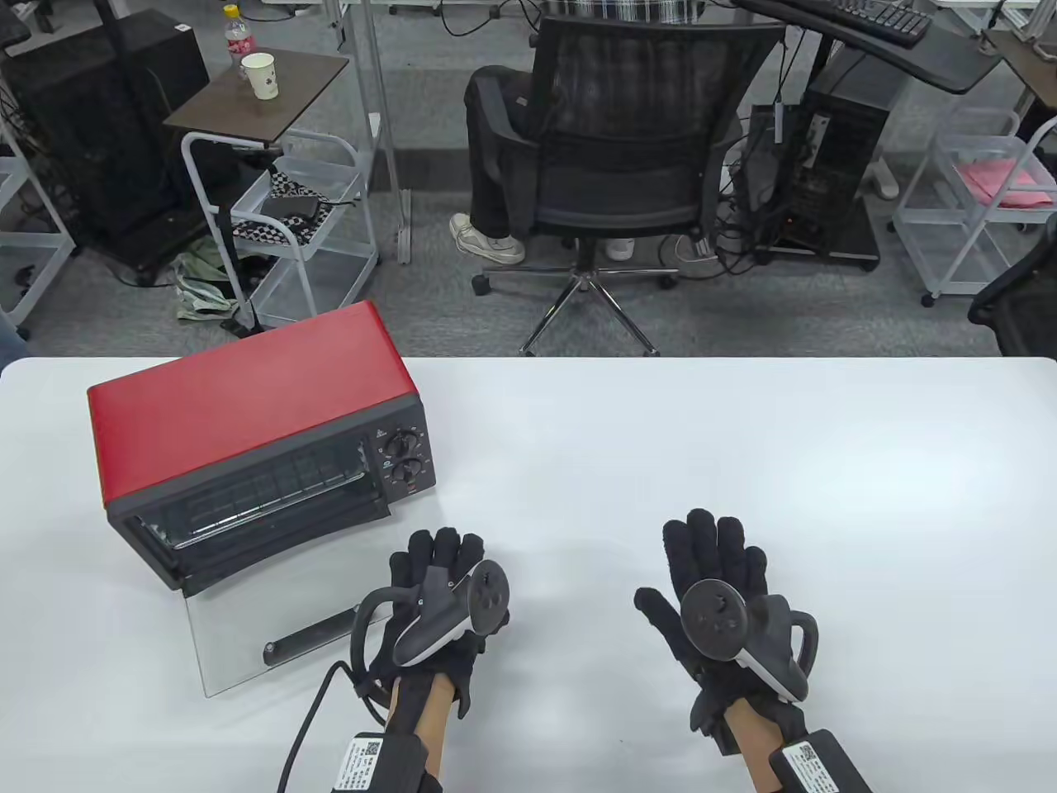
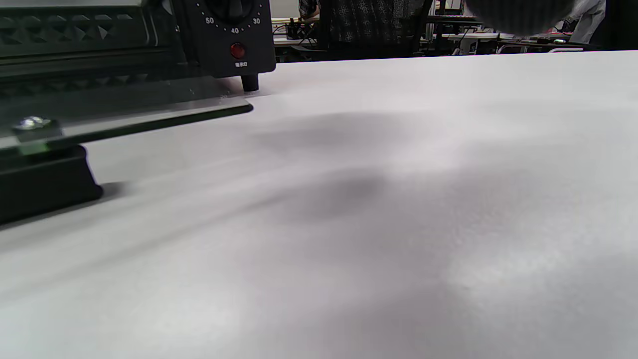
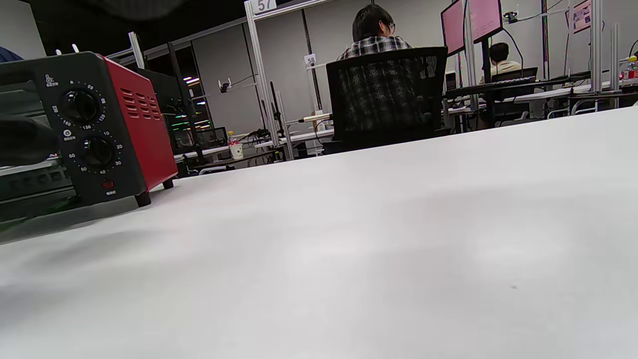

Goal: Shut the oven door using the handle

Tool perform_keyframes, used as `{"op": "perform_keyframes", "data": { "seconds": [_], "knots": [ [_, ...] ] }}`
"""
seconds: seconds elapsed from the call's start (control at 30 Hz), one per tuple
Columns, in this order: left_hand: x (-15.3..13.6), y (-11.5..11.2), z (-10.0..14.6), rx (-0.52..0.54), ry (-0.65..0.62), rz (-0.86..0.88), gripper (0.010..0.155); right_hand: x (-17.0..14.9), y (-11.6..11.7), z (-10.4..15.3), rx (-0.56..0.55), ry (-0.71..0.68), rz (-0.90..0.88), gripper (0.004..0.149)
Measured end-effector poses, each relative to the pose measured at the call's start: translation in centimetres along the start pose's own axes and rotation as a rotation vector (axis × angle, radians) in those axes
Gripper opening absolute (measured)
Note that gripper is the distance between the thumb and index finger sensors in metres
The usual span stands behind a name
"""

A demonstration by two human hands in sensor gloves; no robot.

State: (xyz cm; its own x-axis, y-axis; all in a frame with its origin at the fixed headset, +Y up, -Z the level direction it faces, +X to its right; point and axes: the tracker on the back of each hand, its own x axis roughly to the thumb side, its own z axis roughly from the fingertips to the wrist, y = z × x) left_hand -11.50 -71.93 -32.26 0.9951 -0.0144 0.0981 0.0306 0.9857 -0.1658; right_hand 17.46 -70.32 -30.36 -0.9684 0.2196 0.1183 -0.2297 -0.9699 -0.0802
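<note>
We find the red oven (image 1: 256, 429) at the table's (image 1: 661, 462) left side, its glass door (image 1: 272, 632) folded fully down onto the tabletop, black handle (image 1: 310, 638) at its near edge. Our left hand (image 1: 438, 599) lies flat, fingers spread, just beside the door's right edge, holding nothing. Our right hand (image 1: 718, 603) rests well apart, fingers likewise spread and empty.
</note>
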Motion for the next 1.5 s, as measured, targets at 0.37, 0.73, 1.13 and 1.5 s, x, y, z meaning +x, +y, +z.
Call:
{"op": "perform_keyframes", "data": {
  "seconds": [0.37,0.73,1.13,1.5],
  "knots": [
    [-0.4,0.1,0.2,-0.003,0.008,0.021,0.088,-0.1,0.0,0.0,0.006,-0.001,-0.005,0.078],
    [-0.7,0.1,0.2,-0.007,0.014,0.031,0.088,-0.3,-0.2,0.1,-0.005,0.006,-0.017,0.077],
    [-2.2,0.4,0.4,-0.005,0.057,0.089,0.079,-0.6,-0.4,0.1,-0.006,0.005,-0.033,0.076],
    [-9.5,0.2,1.5,-0.019,0.345,0.218,0.037,-1.1,-0.5,0.3,0.008,0.028,-0.033,0.076]
  ]
}}
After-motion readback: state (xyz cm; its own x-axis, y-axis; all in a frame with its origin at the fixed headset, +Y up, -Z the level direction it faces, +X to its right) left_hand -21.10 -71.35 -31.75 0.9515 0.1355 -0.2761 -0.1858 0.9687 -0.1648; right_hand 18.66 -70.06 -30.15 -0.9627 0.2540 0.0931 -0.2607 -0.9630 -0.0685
